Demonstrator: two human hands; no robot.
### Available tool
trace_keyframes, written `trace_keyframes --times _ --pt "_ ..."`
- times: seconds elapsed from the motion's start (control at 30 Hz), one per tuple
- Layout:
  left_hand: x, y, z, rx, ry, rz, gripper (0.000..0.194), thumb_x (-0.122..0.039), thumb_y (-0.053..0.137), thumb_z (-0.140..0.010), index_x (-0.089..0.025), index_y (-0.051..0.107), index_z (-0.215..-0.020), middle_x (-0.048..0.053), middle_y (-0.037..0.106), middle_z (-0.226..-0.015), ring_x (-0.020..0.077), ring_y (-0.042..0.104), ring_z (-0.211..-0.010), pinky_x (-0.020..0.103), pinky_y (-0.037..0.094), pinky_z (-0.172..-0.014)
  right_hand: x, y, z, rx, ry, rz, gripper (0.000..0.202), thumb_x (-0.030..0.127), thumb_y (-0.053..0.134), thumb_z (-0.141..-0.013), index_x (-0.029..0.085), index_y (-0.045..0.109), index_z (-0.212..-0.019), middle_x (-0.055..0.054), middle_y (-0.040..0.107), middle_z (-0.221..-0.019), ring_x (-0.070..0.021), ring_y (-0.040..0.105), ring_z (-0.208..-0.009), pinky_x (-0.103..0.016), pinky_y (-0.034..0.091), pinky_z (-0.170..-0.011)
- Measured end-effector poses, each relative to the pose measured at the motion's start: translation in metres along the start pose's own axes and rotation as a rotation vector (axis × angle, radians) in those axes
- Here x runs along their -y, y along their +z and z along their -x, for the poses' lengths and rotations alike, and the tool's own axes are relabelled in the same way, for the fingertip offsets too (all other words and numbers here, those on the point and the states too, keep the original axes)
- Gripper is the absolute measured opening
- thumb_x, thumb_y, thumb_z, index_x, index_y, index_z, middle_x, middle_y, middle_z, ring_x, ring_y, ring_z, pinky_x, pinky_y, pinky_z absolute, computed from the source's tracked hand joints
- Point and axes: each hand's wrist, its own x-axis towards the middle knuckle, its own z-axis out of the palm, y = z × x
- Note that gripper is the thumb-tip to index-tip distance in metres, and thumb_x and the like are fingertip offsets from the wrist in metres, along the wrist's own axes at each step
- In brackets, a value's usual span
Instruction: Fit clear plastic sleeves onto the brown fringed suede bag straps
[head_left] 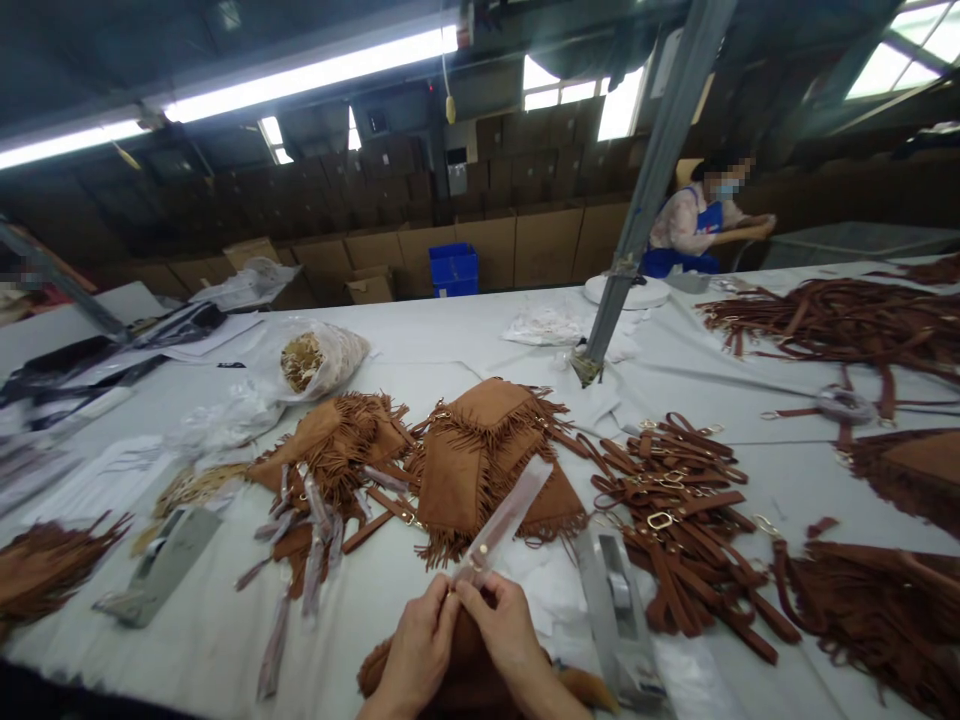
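At the table's near edge, my left hand (421, 638) and my right hand (504, 625) meet with their fingertips pinched together. Between them is the lower end of a strap in a clear plastic sleeve (514, 505), its gold-coloured hardware showing just above my fingers. The sleeve slants up and to the right over a pile of brown suede fringed bags (454, 480). Beneath my wrists lies another brown piece (375, 665), mostly covered by my hands and forearms. Exactly what each fingertip grips is hidden.
Tape dispensers (161, 565) stand left and right of me. Brown straps with gold clasps (675, 520) are heaped on the right; plastic-wrapped straps (319, 540) lie on the left. Behind are a bag of gold hardware (330, 360), a metal post (637, 200) and a seated co-worker (686, 225).
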Motion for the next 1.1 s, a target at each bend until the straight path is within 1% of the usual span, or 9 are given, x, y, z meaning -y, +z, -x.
trace_keyframes --times 0.07,0.23,0.4,0.57,0.63,0.73,0.9,1.0,1.1 --pt "-0.001 -0.006 0.002 0.051 -0.01 0.098 0.018 -0.036 0.039 -0.092 -0.023 0.044 -0.101 0.0 0.064 -0.074 0.0171 0.057 -0.064 0.027 0.04 -0.062 -0.002 -0.002 0.001 0.042 0.026 -0.029 0.04 0.05 0.069 -0.07 0.012 0.072 -0.079 -0.007 0.071 -0.077 -0.021 0.058 -0.073 -0.031 0.045 -0.07" --pt "0.0 -0.02 0.005 0.147 -0.01 0.248 0.05 -0.032 0.053 -0.084 -0.022 0.033 -0.128 0.003 0.068 -0.09 0.0176 0.061 -0.075 0.028 0.046 -0.072 0.007 -0.002 0.002 0.085 0.023 -0.031 0.04 0.051 0.065 -0.074 0.013 0.071 -0.078 -0.005 0.069 -0.073 -0.02 0.058 -0.069 -0.031 0.045 -0.066" --pt "0.013 -0.017 0.005 0.126 -0.038 0.313 0.055 -0.029 0.053 -0.084 -0.018 0.031 -0.133 0.005 0.07 -0.093 0.0217 0.063 -0.092 0.035 0.045 -0.089 -0.003 0.009 0.017 0.219 -0.124 0.162 0.028 0.041 0.061 -0.079 0.02 0.073 -0.094 -0.008 0.07 -0.102 -0.027 0.06 -0.097 -0.04 0.044 -0.091" --pt "0.013 -0.017 0.004 0.176 -0.024 0.413 0.055 -0.025 0.056 -0.079 -0.017 0.043 -0.132 0.009 0.066 -0.116 0.0244 0.057 -0.112 0.037 0.042 -0.1 -0.014 0.01 0.02 0.137 -0.083 0.255 0.026 0.038 0.057 -0.081 0.019 0.072 -0.089 -0.01 0.071 -0.097 -0.0289 0.061 -0.095 -0.043 0.044 -0.091" --pt "0.01 -0.014 0.003 0.121 -0.026 0.439 0.046 -0.031 0.055 -0.081 -0.016 0.052 -0.124 0.01 0.064 -0.122 0.0256 0.056 -0.114 0.038 0.041 -0.103 -0.012 0.01 0.02 0.138 -0.097 0.252 0.027 0.038 0.053 -0.084 0.019 0.072 -0.091 -0.01 0.07 -0.102 -0.0279 0.061 -0.097 -0.042 0.044 -0.092" --pt "0.009 -0.005 0.002 -0.043 -0.063 0.418 0.039 -0.044 0.048 -0.086 -0.016 0.063 -0.108 0.009 0.069 -0.111 0.0255 0.06 -0.105 0.039 0.043 -0.101 -0.003 0.012 0.023 0.17 -0.102 0.253 0.027 0.035 0.052 -0.084 0.02 0.071 -0.096 -0.009 0.069 -0.107 -0.0261 0.061 -0.099 -0.04 0.043 -0.093" --pt "0.009 0.002 0.008 -0.129 -0.088 0.337 0.041 -0.051 0.045 -0.087 -0.018 0.062 -0.103 0.008 0.071 -0.098 0.0247 0.063 -0.094 0.035 0.048 -0.087 0.005 0.005 0.027 0.257 -0.009 0.142 0.038 0.021 0.065 -0.068 0.019 0.066 -0.107 -0.006 0.069 -0.107 -0.0265 0.06 -0.1 -0.038 0.043 -0.092" --pt "0.007 0.005 0.017 -0.164 -0.129 0.219 0.042 -0.055 0.04 -0.087 -0.02 0.057 -0.102 0.006 0.07 -0.084 0.0229 0.063 -0.078 0.034 0.047 -0.073 0.0 -0.006 0.023 0.229 0.092 -0.096 0.038 0.031 0.071 -0.066 0.014 0.066 -0.1 -0.007 0.071 -0.097 -0.0263 0.06 -0.096 -0.037 0.045 -0.088" --pt "0.005 0.011 0.022 -0.209 -0.153 0.09 0.04 -0.056 0.036 -0.088 -0.021 0.054 -0.094 0.004 0.065 -0.077 0.0222 0.058 -0.071 0.035 0.043 -0.073 -0.003 -0.014 0.017 0.152 0.175 -0.292 0.035 0.045 0.069 -0.071 0.013 0.066 -0.087 -0.005 0.069 -0.079 -0.0203 0.06 -0.079 -0.03 0.045 -0.074"
